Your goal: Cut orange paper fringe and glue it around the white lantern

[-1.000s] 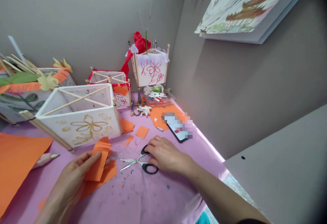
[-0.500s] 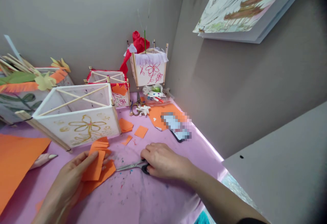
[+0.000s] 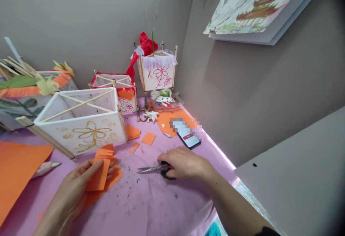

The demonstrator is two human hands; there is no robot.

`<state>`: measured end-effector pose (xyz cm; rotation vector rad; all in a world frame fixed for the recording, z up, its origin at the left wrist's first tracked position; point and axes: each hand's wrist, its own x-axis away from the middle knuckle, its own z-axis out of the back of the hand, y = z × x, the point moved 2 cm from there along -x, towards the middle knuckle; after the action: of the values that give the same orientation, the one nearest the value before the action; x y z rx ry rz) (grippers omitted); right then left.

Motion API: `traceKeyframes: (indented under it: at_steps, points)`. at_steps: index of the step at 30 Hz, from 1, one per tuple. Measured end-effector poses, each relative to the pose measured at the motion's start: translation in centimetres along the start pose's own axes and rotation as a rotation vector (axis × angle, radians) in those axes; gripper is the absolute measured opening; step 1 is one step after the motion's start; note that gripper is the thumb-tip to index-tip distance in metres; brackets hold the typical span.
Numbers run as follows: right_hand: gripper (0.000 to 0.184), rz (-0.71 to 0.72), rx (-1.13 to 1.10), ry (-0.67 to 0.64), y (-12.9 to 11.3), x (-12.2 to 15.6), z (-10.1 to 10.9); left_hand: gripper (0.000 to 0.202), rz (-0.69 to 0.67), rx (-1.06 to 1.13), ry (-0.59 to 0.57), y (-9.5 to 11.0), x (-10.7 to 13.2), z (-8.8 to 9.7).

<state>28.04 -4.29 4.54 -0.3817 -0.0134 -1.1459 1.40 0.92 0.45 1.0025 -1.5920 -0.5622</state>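
My left hand (image 3: 77,182) pinches a folded piece of orange paper (image 3: 100,173) between thumb and fingers. Its upper end is cut into strips, and a larger orange sheet (image 3: 114,178) lies beneath it on the table. My right hand (image 3: 182,162) is closed on the black handles of a pair of scissors (image 3: 153,169). The blades point left, apart from the paper. Just behind my left hand stands a white box lantern (image 3: 88,128) on wooden sticks, with a yellow flower drawn on its front.
Another person's hand (image 3: 45,168) shows at the left beside a big orange sheet (image 3: 21,178). Orange scraps (image 3: 148,138), a phone (image 3: 188,135), gold-handled scissors (image 3: 142,114) and markers (image 3: 164,100) lie farther back. A second lantern (image 3: 159,72) hangs above them.
My right hand has moved right and slightly up with the scissors, so the blades are farther from the orange paper. My left hand has hardly moved.
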Motion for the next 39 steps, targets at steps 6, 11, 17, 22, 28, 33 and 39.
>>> traceKeyframes:
  at_steps: [6,11,17,22,28,33,39]
  points:
    - [0.027,0.138,-0.21,0.047,-1.2,-1.1,0.6,0.022,-0.027,-0.007,-0.008,-0.1,-0.2,0.3]
    - [0.017,0.082,-0.028,-0.081,-2.4,-3.5,0.6,0.019,-0.089,-0.039,-0.015,-0.1,-0.7,1.0]
    - [0.035,0.203,-0.359,-0.03,-1.6,-6.0,0.0,0.018,-0.093,0.008,0.012,-0.3,-1.3,1.3]
    - [0.04,0.191,-0.478,-0.026,-1.3,-6.2,-1.7,0.018,-0.11,0.026,-0.07,-0.3,-0.7,1.0]
    - [0.042,0.151,-0.587,-0.04,-1.7,-6.4,-2.5,0.026,-0.107,0.051,-0.184,-0.4,-0.5,0.5]
    - [0.035,0.153,-0.603,-0.068,-2.5,-6.9,-2.5,0.03,-0.118,0.018,-0.213,-0.5,-0.5,0.6]
    - [0.033,0.104,-0.588,-0.018,-2.4,-7.0,-2.3,0.032,-0.153,0.025,-0.178,-0.4,-0.6,0.9]
